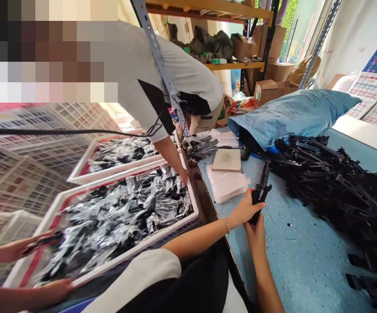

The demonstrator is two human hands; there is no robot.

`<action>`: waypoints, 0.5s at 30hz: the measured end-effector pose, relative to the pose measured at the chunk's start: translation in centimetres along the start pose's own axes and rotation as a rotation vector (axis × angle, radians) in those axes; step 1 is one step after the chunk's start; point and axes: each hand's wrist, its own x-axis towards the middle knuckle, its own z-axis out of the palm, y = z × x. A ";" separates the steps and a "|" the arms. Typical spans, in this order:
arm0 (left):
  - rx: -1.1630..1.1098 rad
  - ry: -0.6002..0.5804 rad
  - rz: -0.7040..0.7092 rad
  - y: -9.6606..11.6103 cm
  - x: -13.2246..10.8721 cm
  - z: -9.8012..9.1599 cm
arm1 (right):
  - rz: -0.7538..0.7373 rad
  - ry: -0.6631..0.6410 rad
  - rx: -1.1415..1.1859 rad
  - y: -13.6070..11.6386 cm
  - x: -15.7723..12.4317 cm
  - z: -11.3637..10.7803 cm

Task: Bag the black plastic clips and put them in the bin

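Observation:
My left hand (247, 207), with a beaded bracelet on its wrist, grips a slim black plastic part with a long arm and short prongs (262, 181). Just below it, my right hand (256, 227) is closed around the lower end of the same part. Its exact kind is not clear. Both hands are over the blue speckled tabletop (305, 256). To their right spreads a large pile of similar black parts (332, 187). Beyond my left hand lie a stack of clear plastic bags (226, 187) and a small beige block (226, 160) on top of it.
White crates (193, 198) at the left hold black parts in clear bags. A co-worker's hand (183, 176) touches the near crate's rim; another person's hands (53, 289) are at its left end. A blue sack (292, 115) lies behind the pile. Shelving (230, 66) stands behind.

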 end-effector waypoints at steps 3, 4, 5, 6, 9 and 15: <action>-0.097 -0.101 -0.069 0.9 -0.1 -0.8 | 0.065 -0.017 0.050 -0.2 -0.1 -0.1; -0.176 -0.152 -0.113 1.3 0.0 -1.1 | 0.085 -0.046 0.089 -0.4 -0.1 -0.2; -0.270 -0.196 -0.162 1.7 0.1 -1.4 | 0.104 -0.078 0.129 -0.7 -0.1 -0.2; -0.367 -0.232 -0.213 2.0 0.1 -1.6 | 0.119 -0.103 0.162 -1.1 -0.1 -0.3; -0.572 -0.302 -0.312 2.2 -0.1 -2.0 | 0.134 -0.147 0.238 -2.3 -0.4 -0.6; -0.700 -0.357 -0.347 1.6 -1.0 -1.8 | 0.214 -0.310 0.401 -3.2 -1.1 -1.4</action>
